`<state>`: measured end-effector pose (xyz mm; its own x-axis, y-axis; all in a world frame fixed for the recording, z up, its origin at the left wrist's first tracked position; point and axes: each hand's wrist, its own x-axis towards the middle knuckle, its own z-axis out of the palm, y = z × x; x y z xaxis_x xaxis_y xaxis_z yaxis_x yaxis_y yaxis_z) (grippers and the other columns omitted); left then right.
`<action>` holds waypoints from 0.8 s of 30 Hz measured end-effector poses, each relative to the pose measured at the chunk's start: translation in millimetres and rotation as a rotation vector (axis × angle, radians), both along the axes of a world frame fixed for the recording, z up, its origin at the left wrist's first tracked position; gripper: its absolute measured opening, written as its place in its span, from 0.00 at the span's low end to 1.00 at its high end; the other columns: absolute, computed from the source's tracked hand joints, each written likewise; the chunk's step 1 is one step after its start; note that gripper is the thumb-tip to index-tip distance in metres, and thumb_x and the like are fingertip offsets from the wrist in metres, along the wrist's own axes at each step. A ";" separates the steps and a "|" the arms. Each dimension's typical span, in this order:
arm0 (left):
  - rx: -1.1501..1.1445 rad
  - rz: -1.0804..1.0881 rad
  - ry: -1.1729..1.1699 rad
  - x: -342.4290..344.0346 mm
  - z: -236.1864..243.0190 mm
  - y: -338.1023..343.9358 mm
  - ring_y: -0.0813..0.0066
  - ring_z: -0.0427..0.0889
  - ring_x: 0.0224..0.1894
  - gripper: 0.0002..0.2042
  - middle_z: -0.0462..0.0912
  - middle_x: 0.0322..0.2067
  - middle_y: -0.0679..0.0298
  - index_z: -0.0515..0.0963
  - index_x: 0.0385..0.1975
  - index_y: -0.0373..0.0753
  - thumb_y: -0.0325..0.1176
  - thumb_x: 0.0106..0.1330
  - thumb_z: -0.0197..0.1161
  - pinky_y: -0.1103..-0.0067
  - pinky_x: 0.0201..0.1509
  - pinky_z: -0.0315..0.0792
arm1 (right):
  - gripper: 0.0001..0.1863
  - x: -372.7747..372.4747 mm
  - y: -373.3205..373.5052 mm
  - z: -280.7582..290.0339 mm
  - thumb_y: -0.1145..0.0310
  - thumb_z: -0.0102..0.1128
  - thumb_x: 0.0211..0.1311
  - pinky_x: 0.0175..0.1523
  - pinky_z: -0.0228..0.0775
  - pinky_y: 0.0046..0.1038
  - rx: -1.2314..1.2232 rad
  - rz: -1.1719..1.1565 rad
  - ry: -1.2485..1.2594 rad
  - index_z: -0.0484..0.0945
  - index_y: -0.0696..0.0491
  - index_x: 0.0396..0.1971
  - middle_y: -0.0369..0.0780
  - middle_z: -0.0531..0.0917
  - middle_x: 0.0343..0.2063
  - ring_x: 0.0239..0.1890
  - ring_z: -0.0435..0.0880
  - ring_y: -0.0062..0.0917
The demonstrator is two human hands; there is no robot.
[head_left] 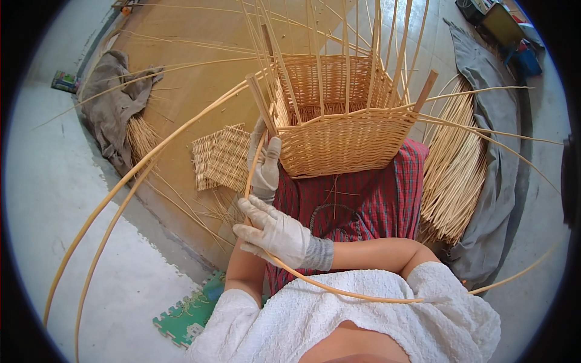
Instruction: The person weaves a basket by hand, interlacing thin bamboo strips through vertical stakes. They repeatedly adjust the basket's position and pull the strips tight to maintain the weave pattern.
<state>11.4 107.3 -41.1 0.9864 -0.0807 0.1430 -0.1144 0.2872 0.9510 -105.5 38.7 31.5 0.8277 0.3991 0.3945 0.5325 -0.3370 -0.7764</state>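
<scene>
A wicker basket, upright stakes rising from it, rests on red plaid cloth over my lap. My left hand, in a pale glove, is at the basket's left corner beside a wooden post, closed round a long rattan rod; some of its fingers are hidden. My right hand, gloved too, grips the same rod lower down, fingers bent over it. The rod curves down from there across my white shirt to the right. More rods extend out from the basket on both sides.
Small woven panels lie left on a tan board. A cane bundle and grey cloth lie right. Draped cloth covers canes at upper left. A green foam mat is at lower left, assorted containers at upper right.
</scene>
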 end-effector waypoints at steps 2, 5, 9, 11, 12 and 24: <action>-0.010 -0.029 0.001 7.6 1.3 -1.6 0.68 0.76 0.61 0.20 0.76 0.60 0.59 0.76 0.63 0.35 0.27 0.72 0.63 0.74 0.68 0.69 | 0.23 -1.5 8.8 -4.9 0.60 0.69 0.63 0.69 0.68 0.49 0.034 -0.017 0.023 0.77 0.54 0.54 0.66 0.69 0.63 0.66 0.69 0.64; -0.036 -0.073 -0.040 14.3 12.2 -5.1 0.68 0.76 0.62 0.21 0.75 0.62 0.59 0.74 0.64 0.34 0.27 0.72 0.63 0.74 0.68 0.69 | 0.22 0.2 18.1 -14.6 0.61 0.69 0.63 0.69 0.68 0.50 0.022 -0.025 -0.009 0.77 0.54 0.52 0.66 0.69 0.64 0.67 0.69 0.64; -0.012 -0.109 -0.049 26.4 26.1 -4.6 0.68 0.75 0.63 0.23 0.74 0.64 0.60 0.73 0.66 0.33 0.27 0.72 0.64 0.74 0.69 0.69 | 0.19 8.2 12.1 12.9 0.61 0.66 0.65 0.69 0.68 0.48 0.020 0.003 0.029 0.77 0.55 0.50 0.65 0.70 0.63 0.66 0.70 0.62; 0.092 -0.133 0.011 16.1 4.7 -0.5 0.66 0.73 0.66 0.26 0.73 0.66 0.58 0.69 0.69 0.34 0.27 0.71 0.65 0.73 0.70 0.69 | 0.15 18.2 2.5 17.8 0.61 0.61 0.68 0.69 0.68 0.46 0.013 0.001 0.064 0.77 0.56 0.45 0.65 0.71 0.61 0.65 0.70 0.64; 0.151 -0.141 0.035 17.0 -2.4 2.6 0.65 0.72 0.68 0.28 0.72 0.67 0.57 0.68 0.70 0.34 0.26 0.70 0.66 0.72 0.71 0.69 | 0.15 21.5 -1.4 17.6 0.60 0.61 0.68 0.68 0.69 0.46 0.004 -0.004 0.017 0.77 0.56 0.45 0.65 0.72 0.60 0.65 0.71 0.63; -0.229 -0.561 0.044 94.3 15.0 11.3 0.67 0.84 0.29 0.33 0.81 0.27 0.59 0.78 0.41 0.35 0.65 0.77 0.42 0.70 0.39 0.83 | 0.04 16.5 -38.4 -3.3 0.61 0.60 0.55 0.29 0.67 0.31 -0.268 -0.061 -0.347 0.75 0.41 0.25 0.29 0.72 0.21 0.28 0.77 0.24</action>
